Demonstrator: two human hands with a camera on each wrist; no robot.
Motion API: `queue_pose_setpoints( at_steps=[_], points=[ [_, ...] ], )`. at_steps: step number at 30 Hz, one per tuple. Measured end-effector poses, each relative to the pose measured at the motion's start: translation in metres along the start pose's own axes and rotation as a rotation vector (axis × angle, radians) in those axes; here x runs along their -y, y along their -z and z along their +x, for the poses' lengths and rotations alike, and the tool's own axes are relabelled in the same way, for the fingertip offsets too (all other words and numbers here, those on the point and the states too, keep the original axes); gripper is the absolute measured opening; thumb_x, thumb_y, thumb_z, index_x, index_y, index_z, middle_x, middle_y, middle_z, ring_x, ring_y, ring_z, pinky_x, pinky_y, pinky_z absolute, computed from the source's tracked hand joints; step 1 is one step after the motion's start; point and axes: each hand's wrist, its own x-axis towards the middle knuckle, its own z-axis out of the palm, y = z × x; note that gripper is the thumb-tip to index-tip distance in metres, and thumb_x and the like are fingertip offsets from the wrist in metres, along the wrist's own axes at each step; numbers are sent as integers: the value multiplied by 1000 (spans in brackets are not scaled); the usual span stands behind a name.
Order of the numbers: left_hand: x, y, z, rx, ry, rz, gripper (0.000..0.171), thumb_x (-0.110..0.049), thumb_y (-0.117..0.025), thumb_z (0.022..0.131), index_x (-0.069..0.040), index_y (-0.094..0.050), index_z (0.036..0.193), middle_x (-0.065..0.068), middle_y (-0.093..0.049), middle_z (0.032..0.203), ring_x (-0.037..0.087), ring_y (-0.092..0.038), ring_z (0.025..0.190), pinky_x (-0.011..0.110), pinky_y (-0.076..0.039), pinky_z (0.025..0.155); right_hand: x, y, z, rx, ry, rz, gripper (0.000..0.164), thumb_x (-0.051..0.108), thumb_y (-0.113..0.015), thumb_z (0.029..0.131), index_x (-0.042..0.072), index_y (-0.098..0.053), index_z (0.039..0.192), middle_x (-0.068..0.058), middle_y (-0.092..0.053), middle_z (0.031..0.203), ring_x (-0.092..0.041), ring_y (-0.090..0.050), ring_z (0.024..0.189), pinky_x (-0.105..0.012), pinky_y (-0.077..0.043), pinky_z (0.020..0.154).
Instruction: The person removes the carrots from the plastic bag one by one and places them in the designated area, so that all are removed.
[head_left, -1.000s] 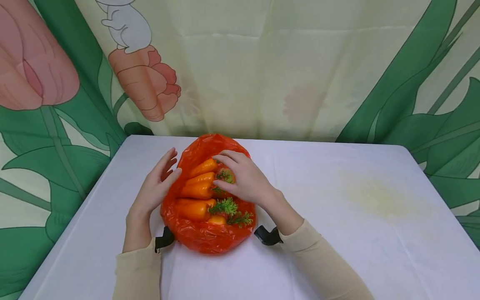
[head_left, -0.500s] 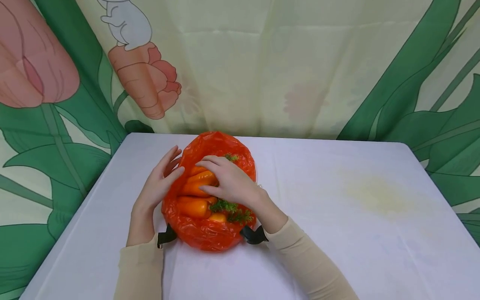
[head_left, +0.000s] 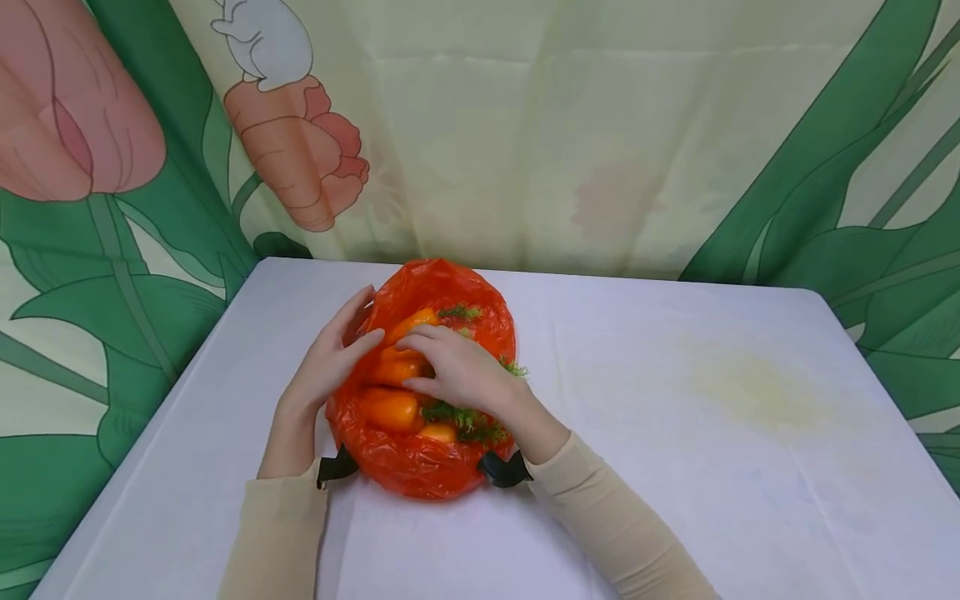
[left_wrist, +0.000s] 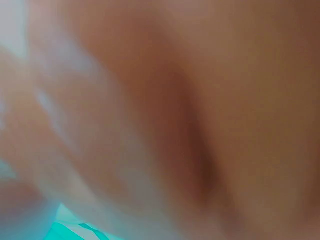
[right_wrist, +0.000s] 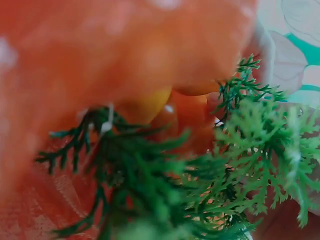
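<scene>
A crinkled red plastic bag (head_left: pixel 420 475) lies on the table with its mouth spread wide. Several orange toy-like carrots (head_left: pixel 392 410) with green leafy tops (head_left: pixel 457 417) are inside, tips toward the left. My right hand (head_left: pixel 457 367) is over the middle of them, fingers and thumb curved down on either side of one carrot (head_left: pixel 393 367). Its leaves fill much of the right wrist view, green fronds (right_wrist: pixel 270 145) close by the palm. My left hand (head_left: pixel 333 358) stands at the bag's left rim, fingers extended and thumb reaching over the edge. The left wrist view is mostly blurred skin.
A white cloth covers the table (head_left: pixel 675 433), with a faint yellowish stain at the right. Behind it hangs a printed curtain (head_left: pixel 480 150) with leaves, a tulip and a rabbit on a carrot. Black wrist straps (head_left: pixel 504 469) sit near the bag's front.
My right hand has moved left and down from the leafy tops onto the middle carrot. My left hand has shifted right, up against the bag's rim.
</scene>
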Motion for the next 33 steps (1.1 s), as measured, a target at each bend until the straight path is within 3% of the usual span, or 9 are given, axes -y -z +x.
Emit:
queue_pose_setpoints(
  at_steps=[10,19,29,33],
  points=[
    [5,-4,-8,55,54,82,78,-24,-58,103,-19,-10,164,5,-19,166,32,-23,147,63,-21,116,-1,-4,2,75,-13,-38,45,30,-73,95,12,-64,136,-2,-61,134,-18,-54,124,-32,-44,106],
    [3,-8,-8,42,61,134,79,-19,-59,102,-18,-10,164,10,-22,165,34,-25,147,63,-21,116,0,-7,3,101,-11,-101,53,27,-73,95,11,-58,142,-4,-57,142,-22,-51,131,-35,-41,110],
    [5,-10,-10,50,71,83,77,-14,-56,102,-25,-11,164,9,-22,164,36,-30,143,62,-28,113,-2,-2,-4,55,15,-75,48,25,-71,97,12,-59,141,-4,-59,139,-21,-52,129,-34,-40,111],
    [3,-7,-11,39,79,68,75,-9,-52,102,-24,-12,164,6,-20,166,34,-26,146,63,-26,114,-4,7,-10,54,3,-56,47,21,-71,95,13,-60,141,-2,-59,138,-21,-51,129,-35,-39,111]
  ],
)
